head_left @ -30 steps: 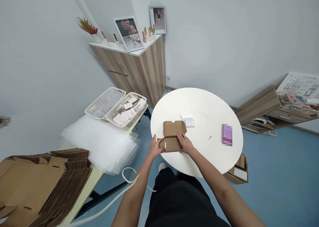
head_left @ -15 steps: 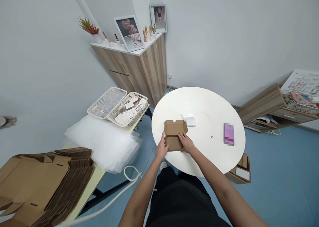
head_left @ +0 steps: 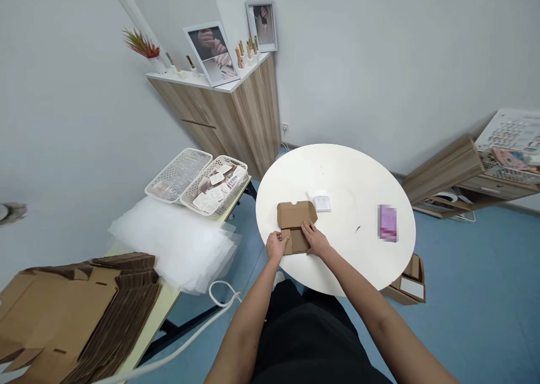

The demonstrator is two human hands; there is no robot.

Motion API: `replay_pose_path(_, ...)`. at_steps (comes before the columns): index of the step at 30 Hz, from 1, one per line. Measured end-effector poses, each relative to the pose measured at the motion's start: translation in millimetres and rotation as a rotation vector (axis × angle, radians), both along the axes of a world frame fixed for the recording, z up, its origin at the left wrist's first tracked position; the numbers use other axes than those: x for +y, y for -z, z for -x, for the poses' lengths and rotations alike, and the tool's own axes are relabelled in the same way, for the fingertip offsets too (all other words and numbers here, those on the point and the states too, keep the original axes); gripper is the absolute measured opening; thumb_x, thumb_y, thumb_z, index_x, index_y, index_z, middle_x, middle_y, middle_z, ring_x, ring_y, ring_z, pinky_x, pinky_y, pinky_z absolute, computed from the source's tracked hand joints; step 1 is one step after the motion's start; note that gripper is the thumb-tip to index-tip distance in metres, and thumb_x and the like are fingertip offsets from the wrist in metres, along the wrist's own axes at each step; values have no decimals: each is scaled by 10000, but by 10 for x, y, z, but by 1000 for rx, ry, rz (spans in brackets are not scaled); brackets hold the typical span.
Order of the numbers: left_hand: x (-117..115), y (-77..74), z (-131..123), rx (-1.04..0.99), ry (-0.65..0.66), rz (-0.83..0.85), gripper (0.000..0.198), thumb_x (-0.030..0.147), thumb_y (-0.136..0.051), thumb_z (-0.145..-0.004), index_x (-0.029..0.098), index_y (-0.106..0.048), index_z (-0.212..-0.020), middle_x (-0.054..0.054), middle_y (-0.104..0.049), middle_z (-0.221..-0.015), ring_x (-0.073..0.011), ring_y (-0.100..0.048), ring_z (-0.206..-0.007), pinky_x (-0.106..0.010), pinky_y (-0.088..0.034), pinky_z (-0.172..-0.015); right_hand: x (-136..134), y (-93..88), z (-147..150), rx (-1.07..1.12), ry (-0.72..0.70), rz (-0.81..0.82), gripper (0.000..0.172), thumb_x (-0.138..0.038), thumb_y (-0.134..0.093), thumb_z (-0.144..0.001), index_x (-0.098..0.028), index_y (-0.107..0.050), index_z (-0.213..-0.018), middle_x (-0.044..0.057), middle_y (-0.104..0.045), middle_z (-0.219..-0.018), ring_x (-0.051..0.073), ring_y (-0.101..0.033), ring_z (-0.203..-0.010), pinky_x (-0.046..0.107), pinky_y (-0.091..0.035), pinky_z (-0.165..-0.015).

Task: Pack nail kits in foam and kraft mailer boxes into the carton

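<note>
A small brown cardboard box (head_left: 296,228) lies near the front edge of the round white table (head_left: 337,170), its lid flap laid back and open. My left hand (head_left: 276,245) grips the box's left side flap, fingers curled over it. On the box's right side, my right hand (head_left: 315,239) presses with its fingers flat against the cardboard. A small white packet (head_left: 322,202) lies just behind the box. Further right on the table rests a purple flat item (head_left: 387,222).
Left of me is a side table with a stack of flat cardboard blanks (head_left: 71,311), clear plastic sheets (head_left: 172,240) and two white baskets (head_left: 198,181). A wooden cabinet (head_left: 236,108) stands behind. A cardboard box (head_left: 407,285) sits on the floor on the right.
My left hand has folded the box's left side flap inward and now closes on it. The right hand has stayed on the box's right side.
</note>
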State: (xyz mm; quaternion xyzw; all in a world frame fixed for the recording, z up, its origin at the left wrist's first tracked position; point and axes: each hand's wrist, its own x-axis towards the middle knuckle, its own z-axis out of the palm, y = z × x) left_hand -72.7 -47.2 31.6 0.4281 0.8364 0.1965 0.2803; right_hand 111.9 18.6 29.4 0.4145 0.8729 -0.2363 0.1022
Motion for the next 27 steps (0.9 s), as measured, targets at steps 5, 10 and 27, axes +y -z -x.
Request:
replay_pose_path(5, 155, 45, 74, 60, 15, 65, 195, 358, -702, -770, 193, -625, -842, -57, -700, -893, -225, -653, -923, -303, -461, -773, -5, -31, 9, -10, 12, 1, 1315, -256, -891, -519, -168, -83, -1553, 131, -136, -1612, 332, -70, -1483, 422, -368, -1126)
replay_pose_path(10, 224, 44, 126, 124, 52, 102, 34, 196, -632, -770, 210, -601, -765, -47, -698, -842, -226, -652, -885, -297, -438, -733, 0, -68, 21, -13, 19, 18, 1307, -262, -897, -514, -198, -105, -1552, 125, -134, -1613, 338, -79, -1481, 425, -411, -1094)
replay_pose_path(27, -9, -93, -9, 265, 248, -210, 580, 317, -519, -885, 129, -360, -1410, -193, -480, -1348, -327, -438, -1282, -497, -350, -1059, 49, -22, 91, -27, -1, 7, 1323, -255, -889, -507, -183, -80, -1553, 150, -110, -1610, 344, -79, -1479, 425, -457, -1047)
